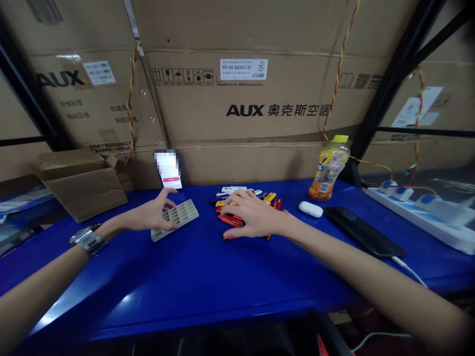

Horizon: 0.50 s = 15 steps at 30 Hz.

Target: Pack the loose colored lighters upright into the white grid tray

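Note:
My left hand (pixel 154 212) is closed around the left part of a pale grey tray (pixel 187 211) divided into rows of small compartments. The tray lies at a slant on the blue table, and the compartments that show look bare. Over a pile of small slim coloured items (pixel 233 189), my right hand (pixel 256 213) reaches with fingers curved and apart. Its thumb and fingertips are at a red item (pixel 230 220) with pale print. White, yellow, blue and red pieces show around the hand; their kind is not clear, and part of the pile is hidden.
A lit phone (pixel 168 170) leans at the back, near an open cardboard box (pixel 85 185). To the right are a drink bottle (pixel 328 170), a white earbud case (pixel 310 209), a black phone (pixel 361 231) on a cable and a power strip (pixel 419 217). Large cartons (pixel 237 133) stand behind.

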Available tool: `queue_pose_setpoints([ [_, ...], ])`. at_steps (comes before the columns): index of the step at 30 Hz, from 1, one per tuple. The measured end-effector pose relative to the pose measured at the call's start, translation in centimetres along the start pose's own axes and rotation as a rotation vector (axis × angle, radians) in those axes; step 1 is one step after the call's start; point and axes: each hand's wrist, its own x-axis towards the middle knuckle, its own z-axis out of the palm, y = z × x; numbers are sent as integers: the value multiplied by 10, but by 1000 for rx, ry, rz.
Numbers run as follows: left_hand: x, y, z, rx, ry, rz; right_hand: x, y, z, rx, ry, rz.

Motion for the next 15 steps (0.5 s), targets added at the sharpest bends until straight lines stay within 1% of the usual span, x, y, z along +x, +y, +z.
queue_pose_setpoints([
  [1, -5, -4, 0, 25, -6, -9, -4, -3, 2, -46, -42, -19],
  [3, -11, -4, 6, 17, -7, -18, -11, -8, 6, -90, -95, -37],
  [5, -13, 3, 17, -23, -19, 11, -14, -10, 9, -96, -98, -29],
  [6, -13, 7, 23, -32, -25, 46, -14, -9, 10, -79, -78, -11],
  [8, -10, 18, 36, -48, -30, 124, -13, -3, 10, 29, -4, 71],
  [11, -2, 36, 53, -128, -58, 216, -9, 9, 11, 329, 169, 241],
  [13, 5, 48, 62, -143, -67, 267, -5, 17, 13, 537, 290, 295],
  [15, 13, 58, 71, -136, -60, 320, -1, 23, 15, 685, 391, 314],
])
